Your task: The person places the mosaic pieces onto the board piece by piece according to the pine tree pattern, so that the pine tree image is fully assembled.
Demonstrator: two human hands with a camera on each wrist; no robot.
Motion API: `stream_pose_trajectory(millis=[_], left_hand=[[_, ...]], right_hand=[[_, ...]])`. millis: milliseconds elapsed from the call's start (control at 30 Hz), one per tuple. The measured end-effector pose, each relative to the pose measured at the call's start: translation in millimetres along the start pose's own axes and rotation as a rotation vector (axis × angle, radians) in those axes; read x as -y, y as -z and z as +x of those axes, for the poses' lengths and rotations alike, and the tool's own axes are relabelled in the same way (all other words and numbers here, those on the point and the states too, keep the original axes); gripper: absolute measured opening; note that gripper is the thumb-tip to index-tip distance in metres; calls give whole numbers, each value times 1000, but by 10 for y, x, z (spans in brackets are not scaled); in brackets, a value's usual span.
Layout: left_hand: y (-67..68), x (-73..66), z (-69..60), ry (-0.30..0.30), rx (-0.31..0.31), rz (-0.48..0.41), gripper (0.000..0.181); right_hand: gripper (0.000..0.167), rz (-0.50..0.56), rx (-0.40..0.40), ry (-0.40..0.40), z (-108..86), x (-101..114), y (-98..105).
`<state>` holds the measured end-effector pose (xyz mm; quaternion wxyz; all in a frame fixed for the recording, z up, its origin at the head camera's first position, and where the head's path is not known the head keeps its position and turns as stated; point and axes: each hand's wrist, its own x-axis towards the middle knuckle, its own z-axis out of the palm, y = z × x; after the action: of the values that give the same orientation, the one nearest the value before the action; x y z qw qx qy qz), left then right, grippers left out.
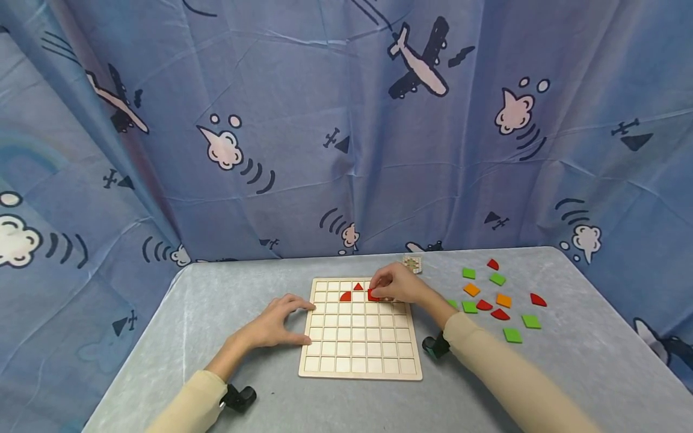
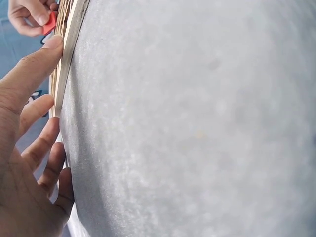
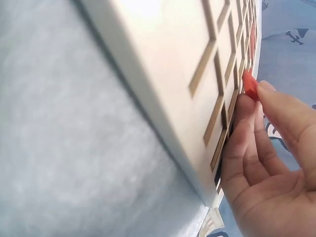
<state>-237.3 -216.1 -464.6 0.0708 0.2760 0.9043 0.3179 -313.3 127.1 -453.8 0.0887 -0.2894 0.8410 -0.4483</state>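
Observation:
A wooden grid board (image 1: 359, 349) with square cells lies flat on the table. My right hand (image 1: 397, 284) pinches a small flat red piece (image 3: 251, 86) between thumb and fingertips, over the upper right cells; fingers partly cover it, so its full outline cannot be told. Left of it, a red triangle (image 1: 358, 287) and a red quarter-circle piece (image 1: 346, 296) sit in cells near the board's far side. At the left edge, my left hand (image 1: 273, 323) is spread, with thumb and fingertips touching the board's rim and nothing gripped.
To the right lie loose green squares (image 1: 512, 335), orange squares (image 1: 504, 300) and red quarter-circle pieces (image 1: 538, 299). A small patterned square card (image 1: 412, 264) is behind the board, near the table's far edge. A blue curtain (image 1: 303, 150) with printed planes hangs behind the table.

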Motion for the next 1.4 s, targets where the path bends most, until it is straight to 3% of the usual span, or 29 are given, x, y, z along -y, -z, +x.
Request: stream_pose_trajectory(millis=[267,800,1400], left_hand=[[-10,29,7,-19,-10,3,69],[-15,48,7,-36,-20,9,68],[13,21,8,-23,-6,4,68]], right_hand=[[5,18,7,-6,21,35,-25],[3,-64,9,-49,51,108,-48],[6,-88,8,-91,40,162,-82]])
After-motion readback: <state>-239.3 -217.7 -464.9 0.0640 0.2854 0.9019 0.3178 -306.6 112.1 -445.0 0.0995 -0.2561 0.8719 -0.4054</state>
